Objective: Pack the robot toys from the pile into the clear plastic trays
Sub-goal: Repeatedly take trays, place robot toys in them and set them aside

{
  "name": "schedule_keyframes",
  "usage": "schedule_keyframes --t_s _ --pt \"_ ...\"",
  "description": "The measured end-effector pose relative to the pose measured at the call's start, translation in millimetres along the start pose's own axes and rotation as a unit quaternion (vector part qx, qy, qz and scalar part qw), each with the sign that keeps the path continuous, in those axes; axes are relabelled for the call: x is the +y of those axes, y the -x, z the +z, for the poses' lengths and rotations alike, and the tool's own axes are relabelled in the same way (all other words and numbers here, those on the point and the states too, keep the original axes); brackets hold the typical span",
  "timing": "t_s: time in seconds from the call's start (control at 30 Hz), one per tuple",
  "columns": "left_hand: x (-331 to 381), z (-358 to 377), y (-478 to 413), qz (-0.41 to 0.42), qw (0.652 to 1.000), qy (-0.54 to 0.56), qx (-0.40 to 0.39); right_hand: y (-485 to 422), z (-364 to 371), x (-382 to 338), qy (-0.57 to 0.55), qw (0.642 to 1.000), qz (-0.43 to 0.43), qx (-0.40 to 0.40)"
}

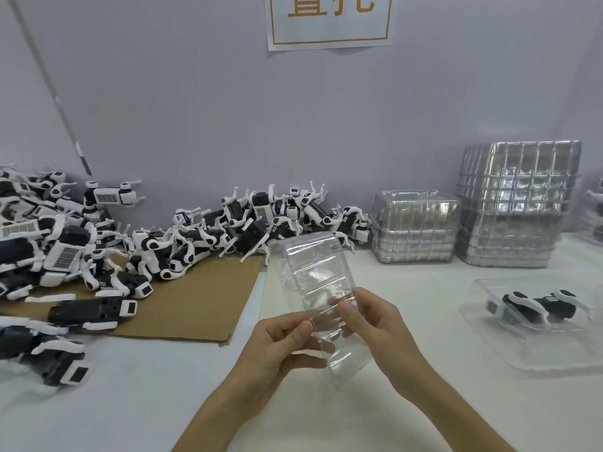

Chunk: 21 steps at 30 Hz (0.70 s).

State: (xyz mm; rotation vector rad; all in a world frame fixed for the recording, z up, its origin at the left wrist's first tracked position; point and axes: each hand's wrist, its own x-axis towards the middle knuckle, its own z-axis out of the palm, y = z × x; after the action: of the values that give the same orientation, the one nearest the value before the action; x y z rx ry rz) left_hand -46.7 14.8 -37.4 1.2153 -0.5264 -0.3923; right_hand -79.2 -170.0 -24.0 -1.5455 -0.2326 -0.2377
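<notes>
Both hands, left (284, 345) and right (375, 324), pinching an empty tray (313, 272) above the tabletop's (408, 288) near edge, toy pile (137, 233) along the far left, tray stacks (509, 207) at far right, packed tray (538, 318) by the right edge

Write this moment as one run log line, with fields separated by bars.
left hand: holds empty clear plastic tray | right hand: holds it too | black-and-white robot toy pile: beyond tray

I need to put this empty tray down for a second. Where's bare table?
Bare white table lies between the cardboard sheet and the packed tray, running back to the tray stacks. Another patch lies at the near edge, left of the left hand, below the cardboard. Crowded: the toy pile across the left and back.
</notes>
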Motion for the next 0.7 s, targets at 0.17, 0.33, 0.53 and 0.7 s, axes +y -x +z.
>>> schedule_keyframes --t_s 0.17,0.33,0.53,0.7 --pt "-1.5 1.4 -0.7 0.011 1.0 -0.001 0.029 -0.3 0.1 1.2 -0.002 1.0 0.002 0.006" --pt "-3.7 0.0 -2.0 0.046 0.996 -0.045 0.067 -0.1 0.5 3.5 0.042 0.999 -0.029 0.006" --pt "-8.1 1.0 0.6 0.072 0.986 -0.128 0.08 4.8 -0.5 5.5 0.152 0.984 -0.089 -0.016" --pt "-7.9 4.8 0.1 0.067 0.987 -0.124 0.076 3.5 -1.2 1.9 0.15 0.984 -0.095 -0.026"
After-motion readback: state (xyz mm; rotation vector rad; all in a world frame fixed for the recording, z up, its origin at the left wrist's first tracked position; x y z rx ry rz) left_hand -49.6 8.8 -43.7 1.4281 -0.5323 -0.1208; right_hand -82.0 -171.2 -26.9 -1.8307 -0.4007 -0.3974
